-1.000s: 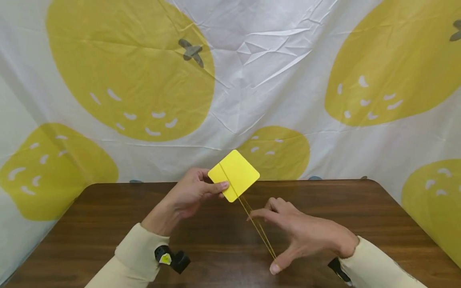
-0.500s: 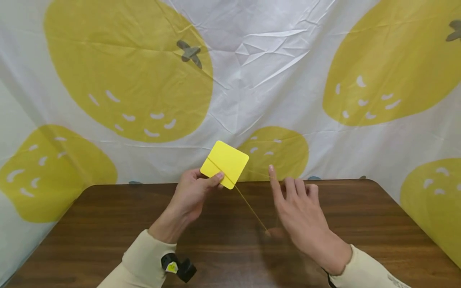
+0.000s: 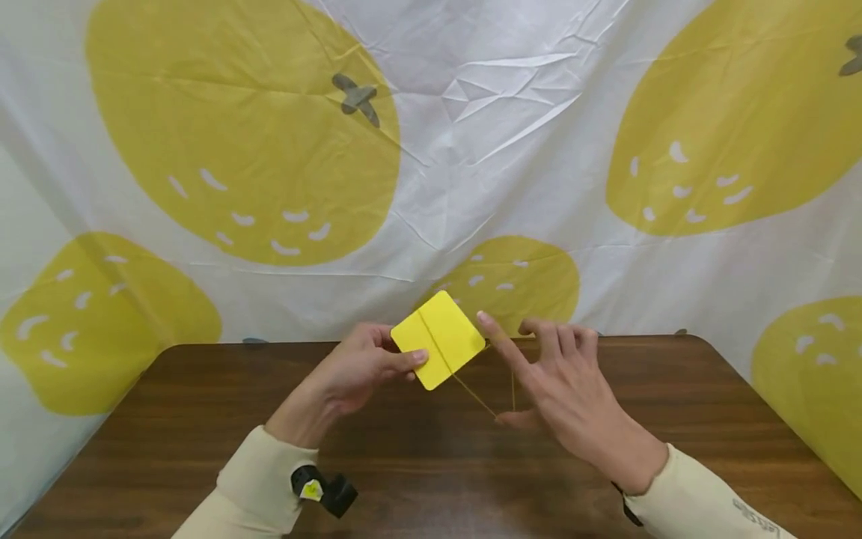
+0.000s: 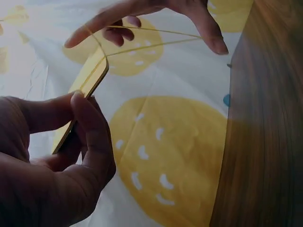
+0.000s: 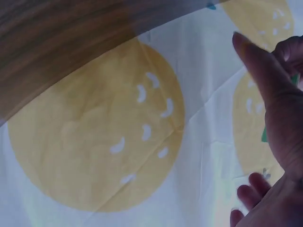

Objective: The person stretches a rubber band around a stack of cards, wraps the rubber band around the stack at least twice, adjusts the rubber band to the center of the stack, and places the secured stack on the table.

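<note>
- The square card (image 3: 447,333) is coloured plain bright yellow.
- The thin band (image 3: 477,397) is tinted a darker, golden yellow, by which the card is striped.
- The tabletop (image 3: 431,479) is streaked with dark brown wood grain.
- The white cloth (image 3: 465,187) is printed with big yellow fruit shapes (image 3: 256,150), flecked in white; one is marked with a grey cross.
- The sleeves (image 3: 259,479) are coloured cream; the right is lettered in grey.

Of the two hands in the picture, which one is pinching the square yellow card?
The left hand: it grips the yellow card near one edge, whereas the right hand only holds the thin yellow band taut.
</note>
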`<state>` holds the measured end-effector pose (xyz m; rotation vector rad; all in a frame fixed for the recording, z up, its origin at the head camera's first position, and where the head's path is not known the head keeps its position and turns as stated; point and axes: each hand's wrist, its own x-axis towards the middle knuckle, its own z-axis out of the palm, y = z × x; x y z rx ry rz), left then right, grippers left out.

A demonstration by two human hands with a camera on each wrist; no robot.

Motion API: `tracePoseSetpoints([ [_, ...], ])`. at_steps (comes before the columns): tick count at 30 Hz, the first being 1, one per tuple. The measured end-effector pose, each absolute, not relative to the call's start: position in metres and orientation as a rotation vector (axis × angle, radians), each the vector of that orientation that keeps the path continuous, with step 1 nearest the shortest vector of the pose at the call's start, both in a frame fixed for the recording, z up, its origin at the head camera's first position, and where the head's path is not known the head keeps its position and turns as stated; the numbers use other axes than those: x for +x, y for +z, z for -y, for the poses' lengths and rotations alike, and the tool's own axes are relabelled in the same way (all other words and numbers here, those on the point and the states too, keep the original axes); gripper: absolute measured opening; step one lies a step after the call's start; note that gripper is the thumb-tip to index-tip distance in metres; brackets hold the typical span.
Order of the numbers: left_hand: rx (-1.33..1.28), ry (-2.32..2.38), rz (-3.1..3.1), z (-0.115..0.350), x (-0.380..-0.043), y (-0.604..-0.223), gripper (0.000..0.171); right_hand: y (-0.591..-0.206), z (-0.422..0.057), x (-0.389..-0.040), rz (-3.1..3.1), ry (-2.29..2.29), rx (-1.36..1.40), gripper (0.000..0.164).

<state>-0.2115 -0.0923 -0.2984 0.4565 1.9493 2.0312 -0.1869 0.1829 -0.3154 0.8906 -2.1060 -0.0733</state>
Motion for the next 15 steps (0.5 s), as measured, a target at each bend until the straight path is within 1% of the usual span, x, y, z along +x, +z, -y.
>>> tracePoseSetpoints([
  [3,0.496,2.023,-1.971,0.096,-0.211,-0.298,0.016,-0.309,-0.188,-0.188,2.085,-0.149,0.93,0.149],
  [7,0.456,2.087,-1.995,0.103,-0.212,-0.297,0.012,-0.303,-0.198,-0.189,2.091,-0.234,0.902,0.15],
  [11,0.466,2.081,-2.011,0.109,-0.211,-0.298,0.013,-0.304,-0.204,-0.191,2.12,-0.261,0.876,0.147],
  [13,0.486,2.061,-1.999,0.108,-0.211,-0.299,0.016,-0.306,-0.204,-0.192,2.139,-0.266,0.9,0.139],
  [15,0.502,2.039,-1.996,0.107,-0.21,-0.301,0.017,-0.308,-0.203,-0.193,2.199,-0.287,0.931,0.123],
])
